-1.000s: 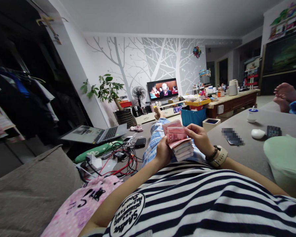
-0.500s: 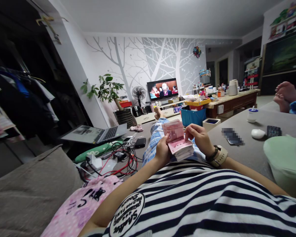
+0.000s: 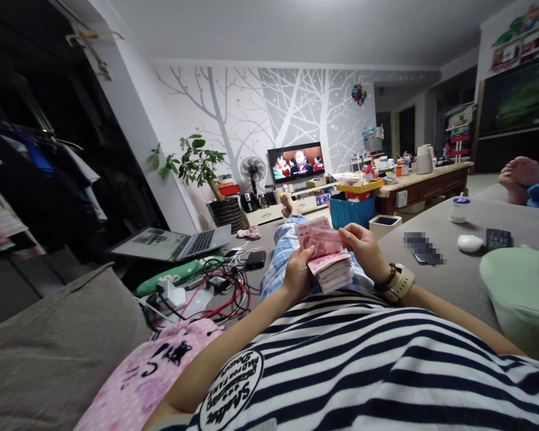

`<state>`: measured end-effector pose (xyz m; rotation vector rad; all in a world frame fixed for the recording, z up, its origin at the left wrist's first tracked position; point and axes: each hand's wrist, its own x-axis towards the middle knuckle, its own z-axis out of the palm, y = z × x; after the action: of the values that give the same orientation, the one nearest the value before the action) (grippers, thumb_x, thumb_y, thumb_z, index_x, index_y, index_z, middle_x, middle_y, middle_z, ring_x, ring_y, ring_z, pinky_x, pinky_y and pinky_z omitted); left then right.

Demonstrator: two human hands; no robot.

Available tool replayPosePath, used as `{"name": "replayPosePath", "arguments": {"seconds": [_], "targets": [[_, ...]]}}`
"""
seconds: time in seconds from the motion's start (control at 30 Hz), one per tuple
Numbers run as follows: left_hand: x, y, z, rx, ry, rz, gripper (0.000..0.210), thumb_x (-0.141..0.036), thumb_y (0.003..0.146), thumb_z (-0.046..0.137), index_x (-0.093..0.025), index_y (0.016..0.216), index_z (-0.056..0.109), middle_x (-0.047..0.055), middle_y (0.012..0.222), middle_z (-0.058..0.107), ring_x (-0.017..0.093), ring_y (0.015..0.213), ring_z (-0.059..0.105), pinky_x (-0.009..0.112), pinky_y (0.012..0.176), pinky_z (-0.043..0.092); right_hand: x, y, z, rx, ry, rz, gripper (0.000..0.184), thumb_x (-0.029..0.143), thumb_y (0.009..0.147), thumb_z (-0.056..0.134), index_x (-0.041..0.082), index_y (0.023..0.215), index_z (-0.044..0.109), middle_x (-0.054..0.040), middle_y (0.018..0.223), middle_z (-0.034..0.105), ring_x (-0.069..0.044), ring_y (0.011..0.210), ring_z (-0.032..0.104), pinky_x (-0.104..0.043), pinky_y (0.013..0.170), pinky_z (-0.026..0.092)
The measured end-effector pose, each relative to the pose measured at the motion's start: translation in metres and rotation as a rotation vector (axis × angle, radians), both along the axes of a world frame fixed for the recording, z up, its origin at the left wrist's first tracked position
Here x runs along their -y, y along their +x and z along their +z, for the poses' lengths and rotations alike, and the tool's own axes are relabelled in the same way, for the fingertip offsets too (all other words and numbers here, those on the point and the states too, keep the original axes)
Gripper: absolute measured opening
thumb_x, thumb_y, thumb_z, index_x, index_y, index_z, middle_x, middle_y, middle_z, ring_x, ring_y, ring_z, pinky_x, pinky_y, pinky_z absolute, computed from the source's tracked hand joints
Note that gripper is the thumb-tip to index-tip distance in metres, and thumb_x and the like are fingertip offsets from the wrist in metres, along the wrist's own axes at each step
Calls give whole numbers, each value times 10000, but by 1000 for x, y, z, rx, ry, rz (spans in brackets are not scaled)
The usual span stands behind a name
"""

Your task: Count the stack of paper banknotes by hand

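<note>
A thick stack of pinkish-red banknotes rests low over my lap, its pale edges facing me. My left hand is closed on the left side of the stack, thumb pressed on the notes. Several notes stand folded up at the far side of the stack. Between the thumb and fingers of my right hand is the right corner of a banknote, which slants across the raised ones. A beige watch and a dark bracelet sit on my right wrist.
Left of my legs lie tangled cables, a black box and an open laptop. To the right are a blurred phone, a white mouse, a remote and a pale green object. Another person's feet show farther right.
My right hand has taken a banknote's corner and moved slightly up. The raised notes now look spread, with one pulled across to the right. My left hand has barely shifted.
</note>
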<state>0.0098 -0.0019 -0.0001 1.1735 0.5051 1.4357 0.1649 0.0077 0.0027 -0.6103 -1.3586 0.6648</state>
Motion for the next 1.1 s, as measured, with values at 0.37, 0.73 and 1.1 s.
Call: {"name": "replayPosePath", "arguments": {"seconds": [0.37,0.73,1.1], "targets": [[3,4,6,45,-54,170,189,-276,747,523,-152,712,661,62,727,691,241,862,638,342,822,473,8,-1,4,28,85,30,268,375,808,582,180,630,532,30,571,451,-107,544,380,-255,520,302],[22,5,16,-49,-23,298,201,-215,768,518,-167,621,646,24,544,615,175,637,565,289,722,455,10,-1,2,52,131,73,279,379,840,549,181,644,537,30,573,437,-107,546,378,-254,533,305],[-5,1,-5,-29,-3,203,256,-307,778,467,-168,617,610,28,620,614,158,609,531,291,698,446,10,-1,2,61,102,60,296,420,838,544,184,658,548,19,584,453,-115,556,394,-249,529,323]]}}
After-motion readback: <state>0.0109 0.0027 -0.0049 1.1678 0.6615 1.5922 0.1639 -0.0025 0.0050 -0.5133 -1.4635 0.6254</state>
